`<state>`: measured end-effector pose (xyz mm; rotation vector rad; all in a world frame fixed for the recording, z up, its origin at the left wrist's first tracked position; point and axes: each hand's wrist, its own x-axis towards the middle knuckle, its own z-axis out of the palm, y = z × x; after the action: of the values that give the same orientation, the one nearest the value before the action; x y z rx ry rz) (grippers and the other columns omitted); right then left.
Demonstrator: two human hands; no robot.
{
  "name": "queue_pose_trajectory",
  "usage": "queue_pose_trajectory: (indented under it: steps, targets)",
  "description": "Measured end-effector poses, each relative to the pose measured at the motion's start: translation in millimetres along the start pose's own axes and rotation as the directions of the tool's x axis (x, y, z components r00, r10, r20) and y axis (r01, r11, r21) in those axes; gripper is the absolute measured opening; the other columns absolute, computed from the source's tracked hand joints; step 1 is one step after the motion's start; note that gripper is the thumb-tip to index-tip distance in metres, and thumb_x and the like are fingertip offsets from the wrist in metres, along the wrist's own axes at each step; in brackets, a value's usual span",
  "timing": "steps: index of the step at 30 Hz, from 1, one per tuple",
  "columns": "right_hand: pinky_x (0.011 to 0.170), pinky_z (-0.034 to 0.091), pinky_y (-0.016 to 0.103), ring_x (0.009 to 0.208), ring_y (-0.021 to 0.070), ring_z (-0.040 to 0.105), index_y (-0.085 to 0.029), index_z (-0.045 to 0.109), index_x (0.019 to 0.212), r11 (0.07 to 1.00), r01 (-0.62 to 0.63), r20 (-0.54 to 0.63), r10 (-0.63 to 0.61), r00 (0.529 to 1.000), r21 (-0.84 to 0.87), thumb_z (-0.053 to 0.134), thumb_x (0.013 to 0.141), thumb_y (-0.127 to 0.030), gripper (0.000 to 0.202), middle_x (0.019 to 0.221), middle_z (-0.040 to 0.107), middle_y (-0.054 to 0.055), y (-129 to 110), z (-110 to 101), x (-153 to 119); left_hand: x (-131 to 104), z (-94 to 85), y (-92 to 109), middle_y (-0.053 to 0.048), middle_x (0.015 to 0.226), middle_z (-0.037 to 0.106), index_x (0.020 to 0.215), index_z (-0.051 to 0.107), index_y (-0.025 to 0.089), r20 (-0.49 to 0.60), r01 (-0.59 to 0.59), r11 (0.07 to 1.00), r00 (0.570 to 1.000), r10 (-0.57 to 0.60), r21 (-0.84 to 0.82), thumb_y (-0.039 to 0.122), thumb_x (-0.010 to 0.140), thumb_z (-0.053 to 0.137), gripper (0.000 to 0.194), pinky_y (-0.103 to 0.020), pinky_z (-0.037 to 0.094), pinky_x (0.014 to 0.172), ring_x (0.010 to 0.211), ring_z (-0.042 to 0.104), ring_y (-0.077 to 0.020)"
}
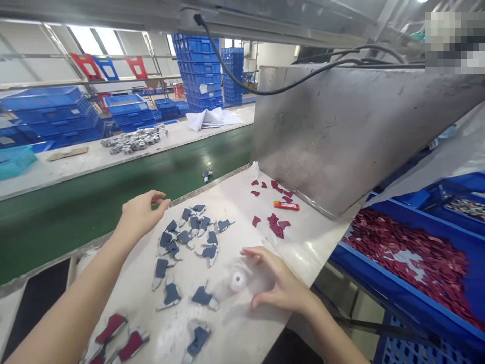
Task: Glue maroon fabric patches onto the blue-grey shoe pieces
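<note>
My left hand (143, 216) hovers over the worktable's far edge beside the green belt. Its fingers are loosely curved, a gap shows between thumb and forefinger, and nothing is visible in it. Just right of it lies a group of small blue-and-white moulded pieces (184, 236), with others spread nearer to me. My right hand (282, 283) is open, thumb and fingers curved apart, beside a small white bottle (238, 281) seen from above. No contact with the bottle shows. Dark red-and-white pieces (132, 346) lie at the front left.
A red lighter (286, 206) lies among loose dark red pieces (277, 225) before a metal panel (322, 131). A blue bin (409, 288) of red pieces stands right. One piece (206, 175) sits on the green belt (94, 197). Grey parts (134, 140) lie beyond.
</note>
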<state>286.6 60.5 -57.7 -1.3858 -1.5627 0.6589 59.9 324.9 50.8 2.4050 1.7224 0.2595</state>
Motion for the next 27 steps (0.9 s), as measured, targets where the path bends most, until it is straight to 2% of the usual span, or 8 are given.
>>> queue_pose_trajectory:
  steps: [3,6,9,14,18,21,24,27]
  targets:
    - [0.09,0.054,0.046,0.106,0.0291,0.062,-0.026,0.061,0.125,0.961,-0.121,-0.324,0.035,0.946,-0.248,0.075,0.081,-0.045,0.05,0.117,0.068,0.011,21,-23,5,49,19.9,10,-0.014,0.111,0.073,0.118,0.061,0.016,0.022,-0.004,0.999,1.0,0.003,0.038,0.042,0.09,0.048,0.041,-0.047,0.045,0.091,0.108,0.064,-0.0339]
    - [0.084,0.053,0.05,0.097,0.0324,0.061,-0.022,0.072,0.107,0.845,-0.298,-0.537,0.015,0.844,-0.445,0.073,0.082,-0.042,0.032,0.101,0.071,0.011,45,-36,11,83,43.2,25,-0.012,0.111,0.07,0.121,0.06,0.015,0.042,-0.022,0.997,0.999,0.02,0.07,0.045,0.092,0.053,0.042,-0.052,0.045,0.096,0.109,0.063,-0.03]
    - [0.079,0.053,0.049,0.092,0.0327,0.06,-0.02,0.074,0.1,0.776,-0.35,-0.555,-0.001,0.832,-0.525,0.075,0.08,-0.042,0.03,0.094,0.071,0.011,59,-37,15,106,62.3,44,-0.01,0.121,0.063,0.123,0.059,0.016,0.036,-0.027,0.996,0.999,0.024,0.089,0.044,0.093,0.058,0.041,-0.049,0.05,0.094,0.108,0.062,-0.0244]
    - [0.074,0.054,0.041,0.087,0.0281,0.06,-0.021,0.071,0.094,0.752,-0.317,-0.455,0.026,0.89,-0.578,0.065,0.089,-0.03,0.012,0.09,0.068,0.008,54,-26,21,117,77.8,66,-0.01,0.125,0.061,0.125,0.058,0.017,0.02,-0.023,0.995,1.0,0.021,0.1,0.036,0.093,0.06,0.038,-0.046,0.054,0.089,0.106,0.063,-0.0235]
    - [0.076,0.053,0.041,0.086,0.0272,0.059,-0.018,0.067,0.092,0.676,-0.319,-0.423,0.012,0.906,-0.665,0.053,0.095,-0.019,0.015,0.09,0.066,0.01,48,-16,26,99,71.0,60,-0.01,0.125,0.061,0.124,0.058,0.017,0.028,-0.076,0.994,0.997,0.074,0.078,0.036,0.093,0.06,0.037,-0.046,0.054,0.089,0.107,0.063,-0.0235]
    - [0.081,0.052,0.045,0.09,0.0307,0.057,-0.014,0.066,0.099,0.644,-0.318,-0.408,0.009,0.913,-0.696,0.046,0.096,-0.018,0.021,0.094,0.065,0.015,50,-13,26,68,54.4,49,-0.009,0.12,0.064,0.124,0.058,0.017,0.05,-0.155,0.988,0.987,0.154,0.024,0.037,0.093,0.059,0.036,-0.045,0.053,0.09,0.104,0.064,-0.0223]
    - [0.084,0.05,0.048,0.095,0.0327,0.056,-0.008,0.063,0.114,0.643,-0.312,-0.397,0.013,0.918,-0.7,0.036,0.098,-0.014,0.032,0.101,0.064,0.02,52,-14,25,16,34.5,37,-0.007,0.112,0.071,0.125,0.058,0.02,0.064,-0.22,0.975,0.973,0.222,-0.035,0.032,0.095,0.052,0.033,-0.041,0.05,0.093,0.104,0.065,-0.0228]
    - [0.083,0.05,0.047,0.093,0.0315,0.057,-0.009,0.056,0.129,0.671,-0.33,-0.419,0.032,0.907,-0.664,0.034,0.097,-0.013,0.039,0.097,0.064,0.018,51,-18,21,-59,22.9,20,-0.01,0.119,0.069,0.128,0.057,0.018,-0.006,-0.211,0.976,0.977,0.211,-0.049,0.037,0.094,0.047,0.04,-0.047,0.043,0.099,0.115,0.06,-0.0298]
